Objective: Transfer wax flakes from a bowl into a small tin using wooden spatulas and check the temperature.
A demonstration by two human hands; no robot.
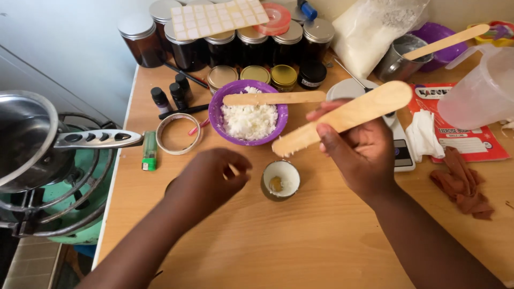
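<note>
From the head camera, the small open jar (280, 180) stands on the wooden table (300, 241), and everything else is placed from it. It is pale inside, with a yellowish spot at the bottom. Just above and to the right of the jar, the right hand (360, 155) grips a broad wooden spatula (342, 118), closed around its middle; the lower blade end hangs just above the jar's rim. Just left of the jar, the left hand (211, 179) hovers with fingertips pinched together; whether it holds anything cannot be told. Behind the jar sits a purple bowl (248, 113) of white flakes, a second wooden stick (273, 98) lying across its rim. Far left of the jar, a steel pot (24, 139) rests on a green burner (80, 203). A green lighter (149, 151) lies between.
</note>
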